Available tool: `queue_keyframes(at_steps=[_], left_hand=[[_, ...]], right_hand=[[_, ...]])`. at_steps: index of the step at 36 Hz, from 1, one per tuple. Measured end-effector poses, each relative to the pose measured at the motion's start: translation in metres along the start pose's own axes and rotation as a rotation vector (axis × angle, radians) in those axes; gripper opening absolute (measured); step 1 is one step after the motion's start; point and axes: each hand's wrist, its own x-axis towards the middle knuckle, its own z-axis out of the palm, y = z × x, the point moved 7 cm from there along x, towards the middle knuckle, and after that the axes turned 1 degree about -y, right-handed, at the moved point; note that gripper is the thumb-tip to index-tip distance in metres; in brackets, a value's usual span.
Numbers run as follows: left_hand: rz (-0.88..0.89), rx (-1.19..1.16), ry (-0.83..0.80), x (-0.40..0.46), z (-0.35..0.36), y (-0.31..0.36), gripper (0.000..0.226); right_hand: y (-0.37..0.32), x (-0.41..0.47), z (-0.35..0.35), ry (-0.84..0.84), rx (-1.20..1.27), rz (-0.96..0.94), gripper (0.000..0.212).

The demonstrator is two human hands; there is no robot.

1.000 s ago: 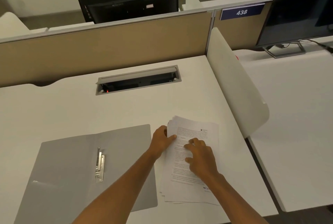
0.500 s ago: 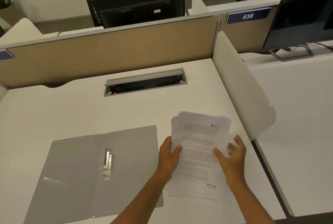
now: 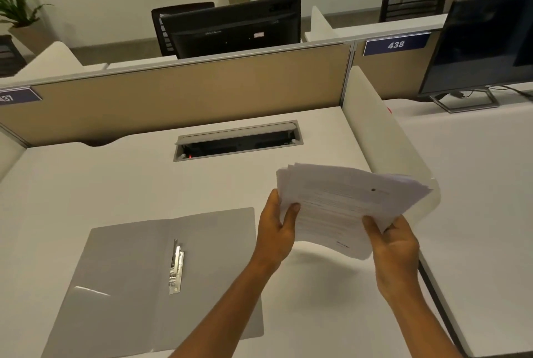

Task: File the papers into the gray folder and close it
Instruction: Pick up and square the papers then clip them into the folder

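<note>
Left hand (image 3: 275,229) and right hand (image 3: 395,242) grip a stack of white printed papers (image 3: 346,207) by its edges. The flat gray plastic folder (image 3: 129,271) lies open, left of both hands; its metal clip (image 3: 176,267) is bare.

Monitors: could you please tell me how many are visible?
2: one monitor behind the partition, seen from its back; another monitor on the right desk. Others may be hidden.

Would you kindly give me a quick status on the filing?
Both hands, left and right, grip the papers above the desk. Gray folder open, empty. Nothing in the way.
</note>
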Motion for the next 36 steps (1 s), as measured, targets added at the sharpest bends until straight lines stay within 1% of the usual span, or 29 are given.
queue_keyframes(at_steps=[2, 4, 6, 9, 11, 15, 17, 19, 21, 24, 26, 29, 36], left_hand=[[0.012, 0.008, 0.018, -0.009, -0.002, -0.008, 0.04], [-0.014, -0.003, 0.03, -0.022, 0.0, -0.022, 0.04], [-0.045, 0.036, 0.026, -0.035, 0.004, -0.036, 0.049], [-0.072, 0.115, 0.028, -0.049, 0.009, -0.057, 0.056], [-0.096, 0.117, 0.032, -0.052, 0.01, -0.067, 0.051], [-0.123, 0.118, 0.042, -0.046, 0.006, -0.076, 0.042], [-0.114, 0.125, 0.057, -0.042, 0.001, -0.073, 0.04], [-0.101, 0.13, 0.067, -0.037, -0.005, -0.067, 0.036], [-0.115, 0.114, 0.057, -0.033, -0.013, -0.063, 0.03], [-0.144, 0.146, 0.045, -0.033, -0.029, -0.063, 0.028], [-0.18, 0.171, 0.047, -0.038, -0.042, -0.068, 0.026], [-0.283, 0.197, 0.057, -0.05, -0.063, -0.081, 0.022], [-0.518, 0.205, 0.086, -0.081, -0.121, -0.117, 0.022]], right_hand=[[0.012, -0.01, -0.001, -0.002, 0.006, 0.012, 0.048], [0.031, -0.02, 0.0, -0.021, 0.0, 0.056, 0.052], [0.048, -0.028, 0.001, -0.023, -0.026, 0.113, 0.055], [0.057, -0.033, 0.003, 0.005, -0.07, 0.174, 0.051], [0.06, -0.032, 0.003, 0.022, -0.083, 0.195, 0.044], [0.064, -0.029, 0.004, 0.03, -0.124, 0.234, 0.054], [0.058, -0.028, 0.006, 0.027, -0.121, 0.218, 0.05], [0.047, -0.029, 0.01, 0.011, -0.131, 0.171, 0.039], [0.039, -0.031, 0.016, -0.002, -0.156, 0.146, 0.03], [0.035, -0.036, 0.03, -0.024, -0.217, 0.143, 0.02], [0.037, -0.041, 0.04, -0.029, -0.253, 0.16, 0.015], [0.046, -0.05, 0.057, -0.052, -0.273, 0.212, 0.012], [0.084, -0.08, 0.103, -0.157, -0.262, 0.412, 0.018]])
